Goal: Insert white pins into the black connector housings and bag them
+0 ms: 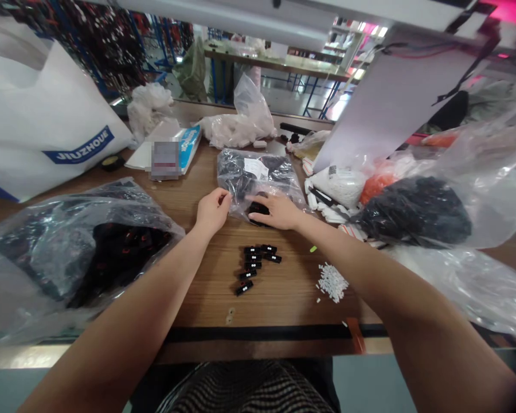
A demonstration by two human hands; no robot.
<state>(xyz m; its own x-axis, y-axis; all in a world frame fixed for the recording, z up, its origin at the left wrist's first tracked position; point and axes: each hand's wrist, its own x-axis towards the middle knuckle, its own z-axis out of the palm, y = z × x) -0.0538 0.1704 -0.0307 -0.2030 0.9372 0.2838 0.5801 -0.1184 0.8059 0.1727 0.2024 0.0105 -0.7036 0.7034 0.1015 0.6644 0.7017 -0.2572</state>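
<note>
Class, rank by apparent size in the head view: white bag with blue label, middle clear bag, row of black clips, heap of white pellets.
1. white bag with blue label
2. middle clear bag
3. row of black clips and heap of white pellets: too alike to rank.

Tabletop (198,195): brown wood grain. Small clips (255,265): black. Pellet heap (332,282): white. Clear bag (258,175): black contents, white label. Sack (47,126): white, blue band. Garment (249,390): black-and-white check.
</note>
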